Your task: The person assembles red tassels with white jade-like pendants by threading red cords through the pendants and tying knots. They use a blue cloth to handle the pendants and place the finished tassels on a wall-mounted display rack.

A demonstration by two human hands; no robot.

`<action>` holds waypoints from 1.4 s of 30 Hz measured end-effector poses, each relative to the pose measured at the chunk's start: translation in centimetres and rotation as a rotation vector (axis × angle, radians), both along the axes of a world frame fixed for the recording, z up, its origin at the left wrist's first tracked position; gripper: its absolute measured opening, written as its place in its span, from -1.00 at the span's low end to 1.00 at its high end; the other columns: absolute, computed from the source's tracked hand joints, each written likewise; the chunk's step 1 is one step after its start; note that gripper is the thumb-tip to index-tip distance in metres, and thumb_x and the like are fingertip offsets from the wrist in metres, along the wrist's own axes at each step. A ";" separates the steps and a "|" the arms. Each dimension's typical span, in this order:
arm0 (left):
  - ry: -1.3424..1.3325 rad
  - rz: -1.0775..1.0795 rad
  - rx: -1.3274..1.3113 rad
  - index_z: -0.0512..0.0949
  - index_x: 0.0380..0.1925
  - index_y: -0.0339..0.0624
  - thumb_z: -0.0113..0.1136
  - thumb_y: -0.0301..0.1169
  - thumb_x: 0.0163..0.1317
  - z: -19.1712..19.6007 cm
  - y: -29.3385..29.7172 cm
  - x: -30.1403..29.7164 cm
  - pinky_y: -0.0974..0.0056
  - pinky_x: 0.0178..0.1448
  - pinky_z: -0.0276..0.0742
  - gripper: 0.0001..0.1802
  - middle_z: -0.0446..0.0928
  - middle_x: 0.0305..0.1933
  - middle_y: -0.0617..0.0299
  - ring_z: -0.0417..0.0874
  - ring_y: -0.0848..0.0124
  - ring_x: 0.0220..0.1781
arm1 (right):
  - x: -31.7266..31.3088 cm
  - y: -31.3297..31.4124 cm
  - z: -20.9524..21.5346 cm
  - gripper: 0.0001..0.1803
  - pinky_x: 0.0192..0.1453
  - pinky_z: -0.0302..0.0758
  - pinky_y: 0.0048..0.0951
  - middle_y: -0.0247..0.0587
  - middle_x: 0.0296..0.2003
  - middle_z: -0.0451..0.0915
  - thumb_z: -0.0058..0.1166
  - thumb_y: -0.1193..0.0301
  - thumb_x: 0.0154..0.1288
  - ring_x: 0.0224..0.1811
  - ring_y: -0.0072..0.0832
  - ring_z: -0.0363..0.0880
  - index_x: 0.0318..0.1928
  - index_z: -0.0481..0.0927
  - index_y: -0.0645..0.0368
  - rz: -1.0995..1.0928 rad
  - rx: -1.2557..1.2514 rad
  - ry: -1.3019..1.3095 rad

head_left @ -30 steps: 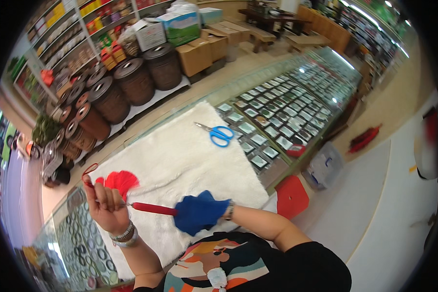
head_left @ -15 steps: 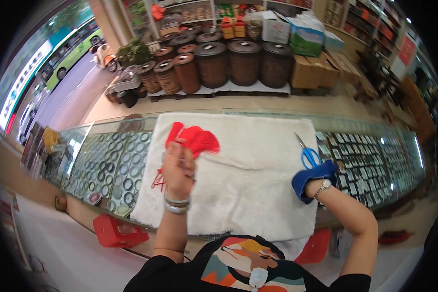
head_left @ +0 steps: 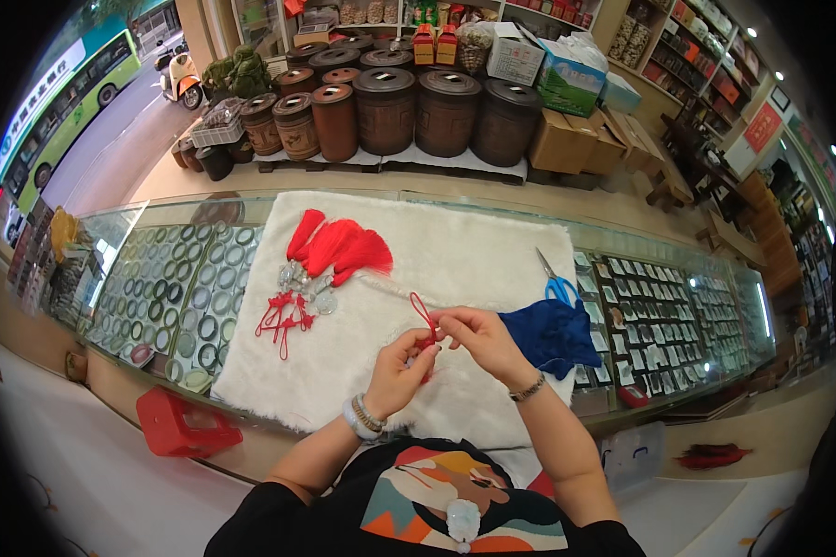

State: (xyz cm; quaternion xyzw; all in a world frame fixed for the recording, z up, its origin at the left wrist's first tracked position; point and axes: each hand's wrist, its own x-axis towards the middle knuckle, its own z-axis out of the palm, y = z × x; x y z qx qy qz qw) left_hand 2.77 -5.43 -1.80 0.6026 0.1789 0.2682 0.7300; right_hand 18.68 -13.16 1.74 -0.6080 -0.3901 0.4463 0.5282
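Note:
Near the middle of a white plush cloth (head_left: 492,232), my left hand (head_left: 399,373) and my right hand (head_left: 483,342) meet at a red knotted cord (head_left: 421,308). Both hands are closed on the cord in a fingertip pinch, and its thin loop sticks up above the fingers. What hangs below it is mostly hidden in my left hand. Several red tassels (head_left: 344,246) lie fanned out to the upper left, with clear-grey pendants (head_left: 320,283) and red cord loops (head_left: 283,316) below them. A blue cloth pouch (head_left: 553,336) lies just right of my right hand, by blue-handled scissors (head_left: 557,283).
The cloth lies over a glass display counter, with bangles (head_left: 172,288) under glass at left and small carded pieces (head_left: 650,316) at right. Dark lidded barrels (head_left: 385,111) and cardboard boxes (head_left: 567,139) stand beyond. A red stool (head_left: 186,422) is below the counter's near edge.
My left hand has left the tassels and come toward the middle. My right hand has come out of the blue pouch, which now lies flat. Both hands now hold the red cord.

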 end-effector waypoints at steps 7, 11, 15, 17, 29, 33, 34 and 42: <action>0.089 -0.086 0.177 0.54 -0.11 -0.33 0.10 -0.49 0.33 0.0 -1.3 -1.9 0.48 -0.38 0.41 -0.81 0.54 -0.39 0.30 0.47 0.62 -0.49 | -0.3 1.0 0.1 -0.74 -0.38 0.31 -0.67 -0.52 -0.40 0.58 0.18 0.22 0.31 -0.41 -0.78 0.39 -0.20 0.68 0.16 0.040 -0.096 0.071; 0.112 -0.075 0.300 0.54 -0.10 -0.30 0.11 -0.49 0.32 -0.3 -1.5 -2.3 0.44 -0.32 0.48 -0.81 0.55 -0.38 0.23 0.52 0.56 -0.46 | 0.0 0.8 0.2 -0.76 -0.43 0.30 -0.68 -0.51 -0.50 0.55 0.21 0.24 0.27 -0.50 -0.79 0.37 -0.26 0.67 0.16 -0.001 -0.206 -0.004; 0.105 -0.109 0.277 0.53 -0.05 -0.26 0.10 -0.48 0.33 -0.7 -1.1 -2.4 0.41 -0.26 0.50 -0.79 0.56 -0.34 0.19 0.55 0.52 -0.43 | 0.3 0.0 1.8 -0.83 -0.43 0.31 -0.65 -0.44 -0.56 0.49 0.08 0.40 0.26 -0.54 -0.72 0.35 -0.42 0.59 0.22 -0.120 -0.119 0.013; 0.120 -0.210 0.175 0.52 -0.02 -0.24 0.09 -0.46 0.34 -0.8 -0.8 -2.5 0.41 -0.27 0.49 -0.76 0.56 -0.29 0.18 0.55 0.52 -0.44 | 0.1 -0.6 3.1 -0.81 -0.38 0.32 -0.60 -0.35 -0.52 0.47 -0.03 0.44 0.25 -0.50 -0.63 0.36 -0.50 0.51 0.22 -0.012 -0.039 0.291; 0.671 0.857 0.661 0.57 -0.16 -0.30 0.33 -0.34 0.10 -7.7 11.6 -6.5 0.09 -0.14 0.52 -0.66 0.55 -0.27 0.01 0.61 0.11 -0.26 | -1.5 -2.4 5.2 -0.76 -0.24 0.33 -0.49 -0.29 -0.51 0.49 0.01 0.38 0.32 -0.41 -0.53 0.39 -0.13 0.56 0.30 0.036 0.283 0.484; 0.929 0.836 0.576 0.62 -0.24 -0.29 0.30 -0.35 0.11 -10.3 14.6 -8.0 0.05 -0.14 0.51 -0.73 0.54 -0.28 -0.02 0.60 0.04 -0.23 | -0.4 -2.7 4.7 -0.59 -0.34 0.26 -0.55 -0.35 -0.63 0.45 -0.06 0.37 0.39 -0.53 -0.60 0.32 0.16 0.47 0.33 0.107 0.245 0.546; 0.940 0.841 0.552 0.65 -0.33 -0.26 0.30 -0.33 0.10 -10.6 14.7 -8.0 0.06 -0.13 0.51 -0.78 0.55 -0.29 -0.01 0.61 0.04 -0.22 | -0.4 -2.7 4.5 -0.56 -0.37 0.25 -0.57 -0.37 -0.66 0.44 -0.08 0.37 0.40 -0.56 -0.62 0.30 0.22 0.43 0.33 0.135 0.255 0.596; 0.845 0.956 0.583 0.67 -0.50 -0.23 0.33 -0.29 0.08 -8.9 14.2 -9.7 0.08 -0.24 0.52 -0.79 0.60 -0.40 0.04 0.63 0.10 -0.36 | -1.3 -2.6 3.5 -0.51 -0.45 0.33 -0.70 0.01 -0.21 0.64 -0.06 0.38 0.44 -0.35 -0.57 0.57 0.30 0.30 0.33 0.139 0.242 0.708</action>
